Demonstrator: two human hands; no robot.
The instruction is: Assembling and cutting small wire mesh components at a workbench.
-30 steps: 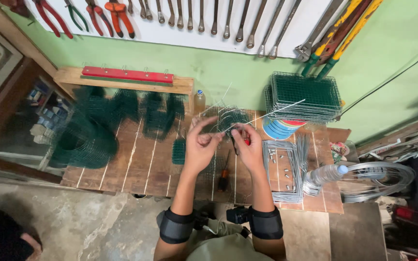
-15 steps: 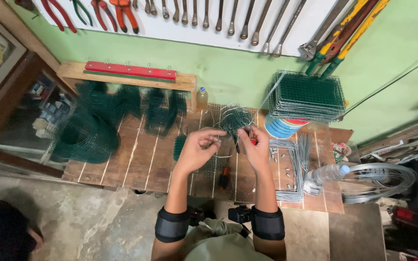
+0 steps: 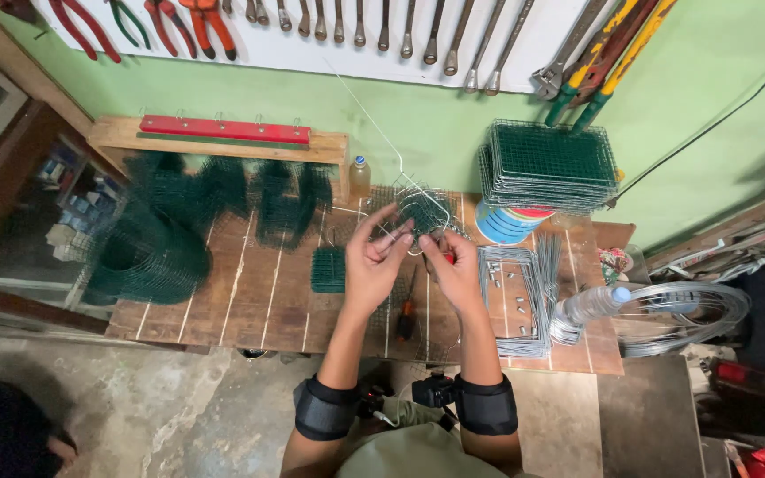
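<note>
Both of my hands are raised over a wooden workbench (image 3: 223, 310). My left hand (image 3: 374, 257) pinches a bent piece of silver wire (image 3: 405, 173) whose long end sticks up toward the wall. My right hand (image 3: 455, 265) grips the same wire frame lower down, with a red-handled tool partly hidden in its palm. A small piece of green wire mesh (image 3: 425, 211) sits inside the wire loop between my fingers. Black bands wrap both forearms.
Rolls of green mesh (image 3: 148, 252) lie on the bench's left. A small mesh square (image 3: 328, 270), bent wire frames (image 3: 515, 292), a plastic bottle (image 3: 591, 304) and a wire coil (image 3: 692, 310) lie nearby. Mesh panels (image 3: 551, 164) rest on a can. Tools hang on the wall.
My hands have shifted slightly toward the wall and closer together. The wire frame has turned, and its long end now points up toward the wall.
</note>
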